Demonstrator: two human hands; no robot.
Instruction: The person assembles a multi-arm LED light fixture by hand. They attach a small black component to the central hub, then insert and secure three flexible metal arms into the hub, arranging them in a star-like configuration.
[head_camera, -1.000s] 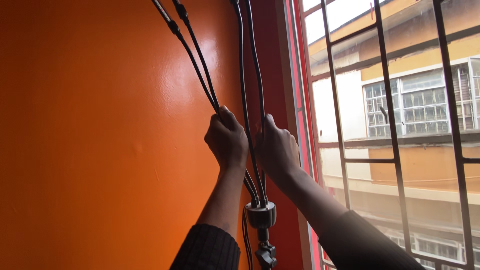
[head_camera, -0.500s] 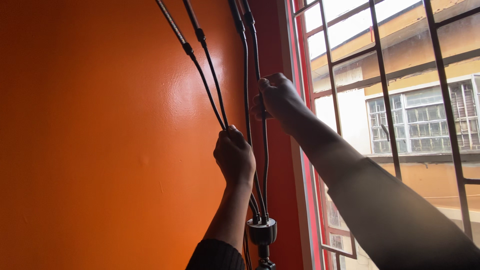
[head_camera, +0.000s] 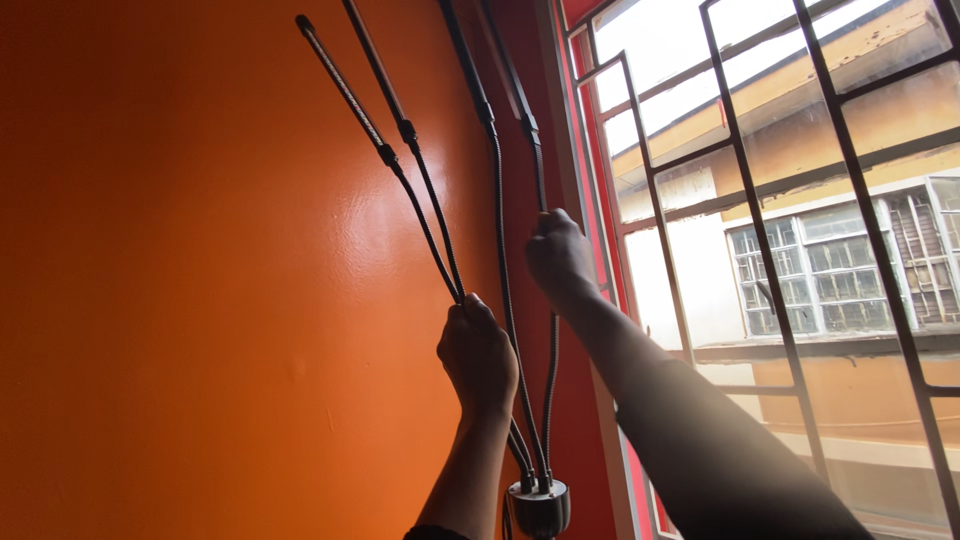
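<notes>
From the head camera, at centre frame the left hand (head_camera: 478, 352) is closed around two flexible gooseneck arms (head_camera: 415, 195). Above right, the right hand (head_camera: 558, 252) is fisted on another gooseneck arm (head_camera: 533, 150). All arms rise from a round metal base (head_camera: 540, 505) at bottom centre, against the orange wall (head_camera: 180, 300), left of the barred window (head_camera: 760, 220).

Your flexible arms (head_camera: 500, 250) look ribbed, dark matt metal; the hub (head_camera: 540, 503) is smooth, shiny metal; the orange wall (head_camera: 200, 300) is glossy paint.

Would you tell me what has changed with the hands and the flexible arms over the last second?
The right hand slid up from beside the left hand and now grips a flexible arm higher up. The left hand kept its grip on the two left arms. The round base still hangs below against the orange wall.
</notes>
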